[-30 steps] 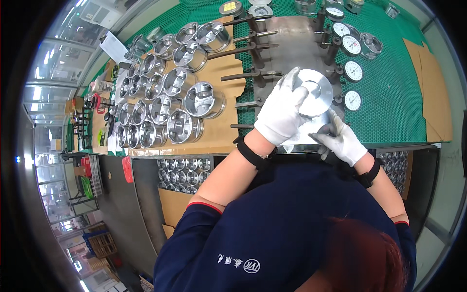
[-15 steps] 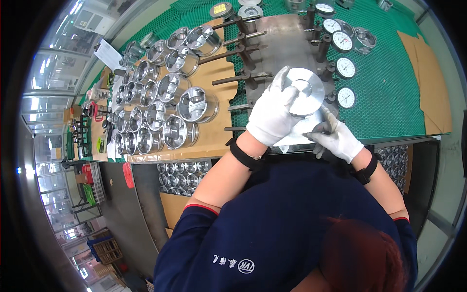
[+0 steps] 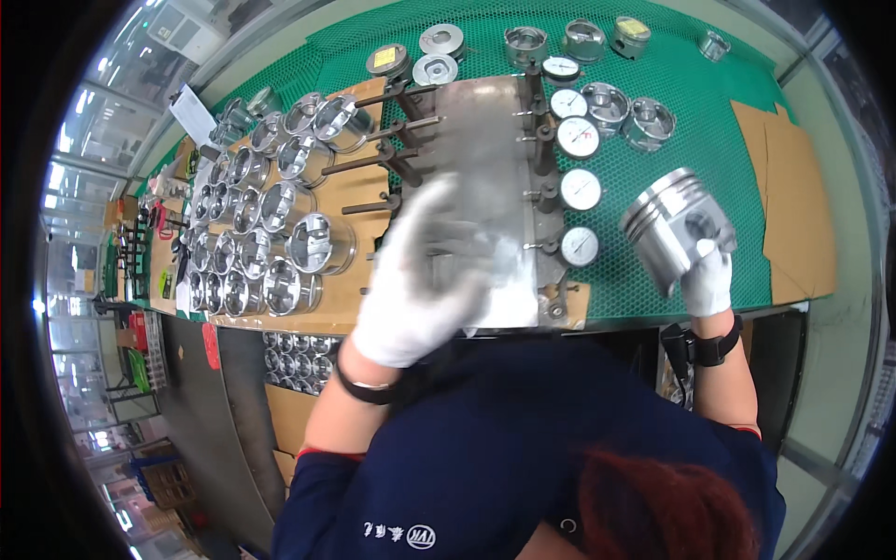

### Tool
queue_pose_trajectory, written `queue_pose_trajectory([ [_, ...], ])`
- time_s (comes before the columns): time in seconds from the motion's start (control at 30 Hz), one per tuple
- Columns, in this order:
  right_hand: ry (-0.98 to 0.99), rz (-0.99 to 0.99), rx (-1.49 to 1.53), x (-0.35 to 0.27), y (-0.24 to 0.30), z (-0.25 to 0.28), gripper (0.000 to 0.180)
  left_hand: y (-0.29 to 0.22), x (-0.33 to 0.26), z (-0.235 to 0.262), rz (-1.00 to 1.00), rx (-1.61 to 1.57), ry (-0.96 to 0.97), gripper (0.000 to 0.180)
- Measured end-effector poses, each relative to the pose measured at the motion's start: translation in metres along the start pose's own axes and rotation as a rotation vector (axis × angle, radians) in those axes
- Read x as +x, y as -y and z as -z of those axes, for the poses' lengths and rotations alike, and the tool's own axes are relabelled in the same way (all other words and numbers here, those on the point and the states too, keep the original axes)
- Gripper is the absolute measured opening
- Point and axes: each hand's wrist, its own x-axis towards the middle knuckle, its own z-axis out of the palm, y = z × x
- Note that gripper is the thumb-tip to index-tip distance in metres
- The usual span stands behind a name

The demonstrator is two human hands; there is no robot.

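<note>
A silvery engine piston [image 3: 665, 233] with ring grooves hangs tilted over the right side of the green mat, in the grip of my white-gloved right hand [image 3: 707, 283]. My left hand [image 3: 411, 289], also gloved, is over the near left part of a flat steel plate [image 3: 485, 140]. Motion blurs its fingers, but they look spread and nothing shows between them. Dial gauges [image 3: 581, 190] on dark posts line the plate's right edge, and dark rods in clamps [image 3: 397, 161] line its left edge.
Many pistons [image 3: 322, 243] stand in rows on cardboard [image 3: 359, 271] to the left. Several more [image 3: 650, 124] sit on the green mat [image 3: 728, 159] behind and right of the gauges, some with yellow labels. A cardboard sheet [image 3: 793, 205] lies at far right. More pistons [image 3: 297, 359] rest below the tabletop.
The piston has left the steel plate and moved right in my right hand. My left hand has let go of it and moved left. The whole view has shifted.
</note>
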Motion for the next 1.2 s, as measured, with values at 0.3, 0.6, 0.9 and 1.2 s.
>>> queue_pose_trajectory([
  [0.3,-0.342,-0.650,-0.005,0.211,-0.126,0.112,0.027,0.124,-0.103,0.137,0.441,1.199,-0.462,0.081],
  [0.6,-0.184,-0.639,0.419,0.300,-0.169,0.118,0.039,0.129,-0.091,0.154,0.887,1.318,-0.275,0.070],
  [0.9,-0.030,-0.347,0.085,0.150,-0.063,0.090,0.045,0.123,-0.092,0.156,0.915,1.243,-0.241,0.048],
  [1.2,0.644,0.008,-0.212,-0.009,0.058,-0.071,0.049,0.006,-0.087,0.127,0.784,-0.330,-0.361,0.035],
])
